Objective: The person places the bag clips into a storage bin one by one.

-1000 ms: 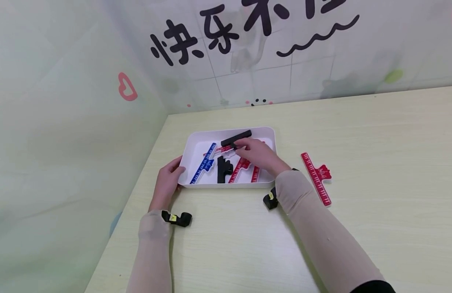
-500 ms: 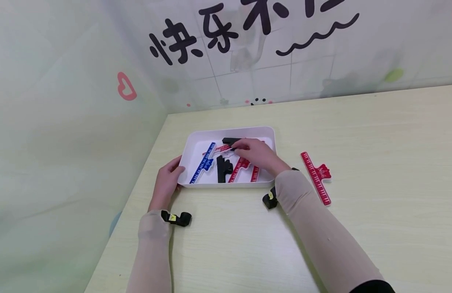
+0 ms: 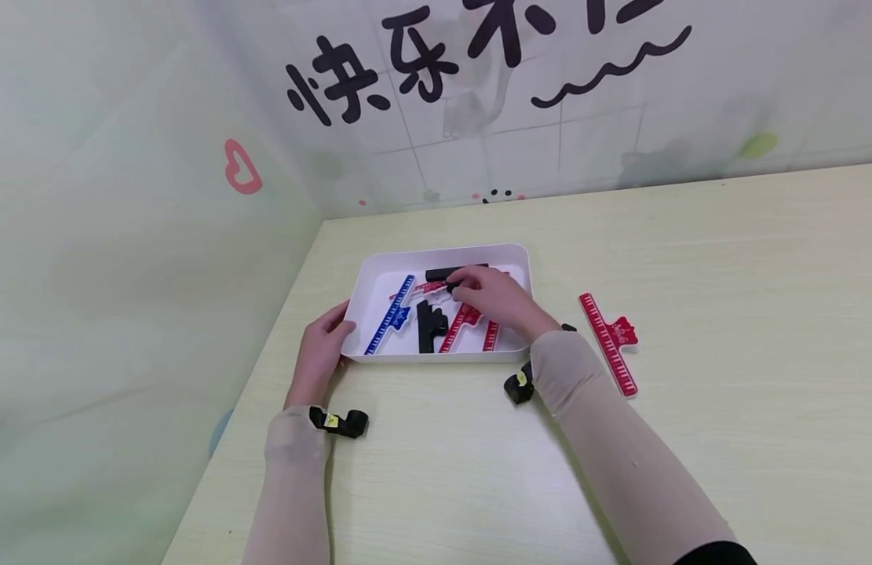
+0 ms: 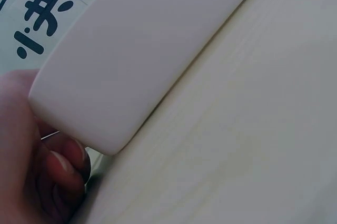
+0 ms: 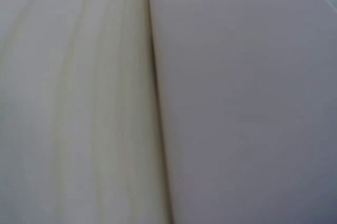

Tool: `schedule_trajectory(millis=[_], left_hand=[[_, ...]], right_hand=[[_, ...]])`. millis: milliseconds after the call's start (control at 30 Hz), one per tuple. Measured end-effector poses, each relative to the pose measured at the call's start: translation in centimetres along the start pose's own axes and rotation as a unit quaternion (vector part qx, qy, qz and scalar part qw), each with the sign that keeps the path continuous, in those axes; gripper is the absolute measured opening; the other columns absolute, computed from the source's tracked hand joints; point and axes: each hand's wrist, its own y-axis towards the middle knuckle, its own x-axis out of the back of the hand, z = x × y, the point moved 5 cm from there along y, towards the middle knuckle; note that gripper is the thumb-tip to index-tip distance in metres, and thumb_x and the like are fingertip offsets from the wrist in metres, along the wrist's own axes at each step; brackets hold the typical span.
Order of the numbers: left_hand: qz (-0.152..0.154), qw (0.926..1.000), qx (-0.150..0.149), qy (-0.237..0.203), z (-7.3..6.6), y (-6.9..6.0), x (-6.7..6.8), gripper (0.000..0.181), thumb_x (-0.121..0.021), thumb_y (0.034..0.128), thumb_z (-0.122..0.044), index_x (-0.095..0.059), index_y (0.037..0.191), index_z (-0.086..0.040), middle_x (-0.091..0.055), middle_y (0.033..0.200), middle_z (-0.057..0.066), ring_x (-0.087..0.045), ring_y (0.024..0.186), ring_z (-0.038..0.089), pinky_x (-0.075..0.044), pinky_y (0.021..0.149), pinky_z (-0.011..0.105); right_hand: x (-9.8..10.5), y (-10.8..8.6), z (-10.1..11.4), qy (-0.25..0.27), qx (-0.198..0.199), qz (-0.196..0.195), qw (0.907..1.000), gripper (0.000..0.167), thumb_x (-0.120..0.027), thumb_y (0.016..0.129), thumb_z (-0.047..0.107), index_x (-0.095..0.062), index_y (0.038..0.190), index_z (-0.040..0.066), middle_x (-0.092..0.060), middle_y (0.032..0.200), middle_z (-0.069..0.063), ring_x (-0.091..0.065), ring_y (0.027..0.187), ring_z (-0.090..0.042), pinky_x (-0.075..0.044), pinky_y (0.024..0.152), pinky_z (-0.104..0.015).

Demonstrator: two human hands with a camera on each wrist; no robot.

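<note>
A white tray point(image 3: 436, 358) holds several ruler-edged clips. My left hand point(image 3: 321, 353) grips its left front corner, thumb at the rim; the left wrist view shows curled fingers point(image 4: 66, 166) beside the tray's wall point(image 4: 121, 61). Reaching over the tray, my right hand point(image 3: 495, 297) pinches a black clip point(image 3: 439, 275) near the back wall, its fingertips partly hiding the handle. In front of it lie a blue clip point(image 3: 389, 318), another black clip point(image 3: 425, 328) and red clips point(image 3: 451, 333), some partly covered by the right hand. The right wrist view shows only tray wall point(image 5: 247, 98) and tabletop.
A red clip point(image 3: 608, 345) lies on the pale wooden table point(image 3: 725, 314), right of the tray and close to the right forearm. A printed cloth point(image 3: 549, 149) hangs behind the table, and another stretch of cloth point(image 3: 125, 235) borders its left edge.
The black clip pinched by my right hand has turned from slanted to nearly level and sits slightly lower in the tray. My left hand keeps its grip on the tray corner.
</note>
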Motion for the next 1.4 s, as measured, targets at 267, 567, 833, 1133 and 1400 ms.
schedule_trajectory(millis=[267, 567, 833, 1133, 1400], left_hand=[[0.002, 1.0000, -0.003, -0.001, -0.2, 0.0, -0.1, 0.040, -0.050, 0.0890, -0.025, -0.048, 0.129, -0.030, -0.050, 0.122, -0.002, -0.051, 0.080, 0.021, -0.037, 0.045, 0.023], [0.009, 0.9999, -0.004, -0.006, -0.1, -0.1, -0.1, 0.042, -0.050, 0.0881, -0.023, -0.048, 0.130, -0.029, -0.052, 0.120, -0.001, -0.052, 0.071, 0.020, -0.036, 0.042, 0.023], [0.009, 0.9999, -0.009, 0.001, -0.3, -0.2, 0.2, 0.041, -0.050, 0.0883, -0.025, -0.048, 0.129, -0.031, -0.052, 0.120, -0.002, -0.053, 0.072, 0.020, -0.037, 0.043, 0.023], [0.011, 0.9999, -0.004, 0.001, -0.1, -0.1, 0.1, 0.041, -0.050, 0.0882, -0.025, -0.048, 0.129, -0.032, -0.052, 0.119, -0.002, -0.053, 0.076, 0.021, -0.036, 0.044, 0.023], [0.013, 0.9999, -0.002, 0.003, 0.1, 0.1, 0.0, 0.041, -0.050, 0.0887, -0.026, -0.048, 0.129, -0.031, -0.052, 0.118, -0.001, -0.052, 0.073, 0.021, -0.037, 0.044, 0.023]], right_hand=[[0.4, -0.4, 0.2, -0.012, -0.003, -0.006, 0.9999, 0.027, -0.053, 0.088, 0.027, -0.059, 0.114, 0.023, -0.056, 0.106, 0.004, -0.049, 0.085, -0.016, -0.039, 0.076, -0.030], [0.4, -0.6, 0.1, 0.003, 0.010, -0.022, 0.9997, 0.028, -0.051, 0.090, 0.026, -0.057, 0.116, 0.021, -0.060, 0.089, 0.005, -0.051, 0.077, -0.016, -0.040, 0.072, -0.030], [1.1, -1.4, 1.0, 0.078, 0.033, -0.056, 0.9949, 0.029, -0.050, 0.090, 0.031, -0.055, 0.118, 0.024, -0.060, 0.089, -0.001, -0.051, 0.075, -0.020, -0.042, 0.067, -0.032], [2.4, -2.2, 1.2, 0.134, 0.034, -0.075, 0.9876, 0.027, -0.048, 0.090, 0.037, -0.056, 0.115, 0.029, -0.058, 0.079, -0.012, -0.047, 0.060, -0.030, -0.038, 0.049, -0.029], [4.4, -2.9, 0.7, 0.124, 0.034, -0.079, 0.9885, 0.026, -0.049, 0.089, 0.040, -0.059, 0.110, 0.027, -0.058, 0.084, -0.014, -0.050, 0.069, -0.034, -0.043, 0.057, -0.038]])
